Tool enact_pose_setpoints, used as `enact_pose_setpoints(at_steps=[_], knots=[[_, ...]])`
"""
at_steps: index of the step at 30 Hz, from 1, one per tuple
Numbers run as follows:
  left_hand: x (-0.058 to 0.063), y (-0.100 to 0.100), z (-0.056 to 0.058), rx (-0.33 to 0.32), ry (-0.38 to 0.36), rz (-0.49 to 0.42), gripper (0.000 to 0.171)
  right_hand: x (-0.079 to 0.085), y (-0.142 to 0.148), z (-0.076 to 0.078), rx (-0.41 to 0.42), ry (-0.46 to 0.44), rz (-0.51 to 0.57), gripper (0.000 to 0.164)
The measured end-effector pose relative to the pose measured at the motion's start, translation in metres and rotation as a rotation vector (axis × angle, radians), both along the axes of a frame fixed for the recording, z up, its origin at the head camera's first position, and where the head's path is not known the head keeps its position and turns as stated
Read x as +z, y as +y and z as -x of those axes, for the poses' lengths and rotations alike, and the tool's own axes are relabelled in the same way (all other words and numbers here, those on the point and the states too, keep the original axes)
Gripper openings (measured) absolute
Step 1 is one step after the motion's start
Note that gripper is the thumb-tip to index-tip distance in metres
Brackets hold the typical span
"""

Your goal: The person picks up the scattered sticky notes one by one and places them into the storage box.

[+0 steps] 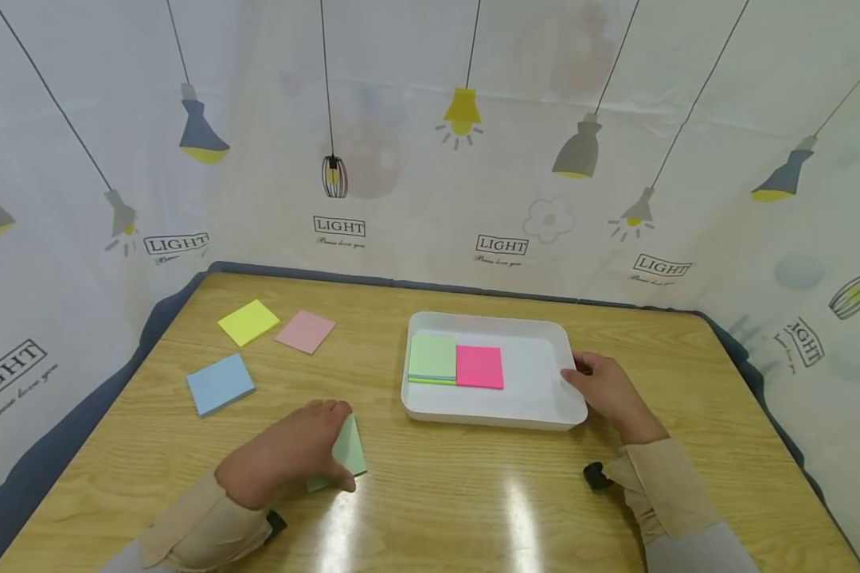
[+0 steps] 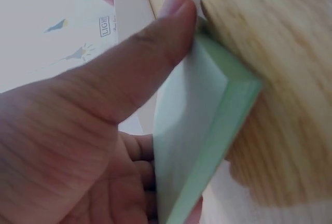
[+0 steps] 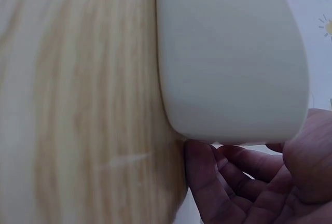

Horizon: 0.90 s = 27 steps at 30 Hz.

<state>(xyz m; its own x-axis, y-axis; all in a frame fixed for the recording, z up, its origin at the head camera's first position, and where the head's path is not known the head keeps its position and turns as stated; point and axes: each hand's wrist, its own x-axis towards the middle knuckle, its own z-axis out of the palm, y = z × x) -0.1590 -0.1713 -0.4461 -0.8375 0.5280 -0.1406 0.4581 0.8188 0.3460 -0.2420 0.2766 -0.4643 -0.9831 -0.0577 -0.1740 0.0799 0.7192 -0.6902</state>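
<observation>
My left hand [image 1: 294, 446] grips a pale green sticky note pad [image 1: 351, 452] between thumb and fingers, low over the table left of the tray. In the left wrist view the thumb lies across one face of the pad [image 2: 189, 125], which is tilted up from the wood. At the right end of a white plastic tray [image 1: 537, 378], my right hand [image 1: 612, 394] holds the rim, thumb over the edge and fingers outside. Inside the tray, a light green pad [image 1: 433, 356] lies on other coloured pads, beside a hot pink pad [image 1: 479, 367].
Loose on the left of the wooden table [image 1: 459, 493] lie a yellow pad [image 1: 249, 321], a dusty pink pad [image 1: 306, 331] and a blue pad [image 1: 220, 384]. A curtain [image 1: 416, 175] printed with lamps stands behind the table's far edge.
</observation>
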Motion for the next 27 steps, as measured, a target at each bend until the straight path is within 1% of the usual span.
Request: enact_pose_setpoints(at_steps=[3,6,10,15,17,20,24,25,27], knots=[[-0.001,0.002,0.001,0.031,-0.025,-0.015,0.076,-0.001,0.0,0.0,0.009,0.013,0.002,0.052],[0.002,0.005,0.002,0.053,-0.036,-0.013,0.061,-0.001,0.0,0.0,0.011,0.017,0.004,0.052],[0.011,0.009,0.003,0.062,-0.038,0.017,0.038,-0.001,0.001,0.0,0.012,0.015,0.013,0.052],[0.024,0.016,0.003,0.038,-0.072,0.019,0.021,0.0,0.002,-0.001,0.013,0.018,0.0,0.052],[0.03,0.018,0.003,0.027,-0.086,0.003,0.017,0.0,0.001,-0.001,0.014,0.015,-0.004,0.052],[0.036,0.022,0.005,0.016,-0.081,-0.03,0.012,0.0,0.001,0.0,0.013,0.009,-0.01,0.052],[0.046,0.026,0.009,0.023,-0.043,-0.096,0.015,0.0,0.001,0.0,0.013,0.011,-0.023,0.053],[0.048,0.027,0.01,0.03,-0.03,-0.115,0.016,0.0,0.001,0.0,0.014,0.011,-0.023,0.053],[0.052,0.03,0.013,0.056,-0.004,-0.172,0.012,0.0,0.002,0.001,0.018,0.014,-0.023,0.053]])
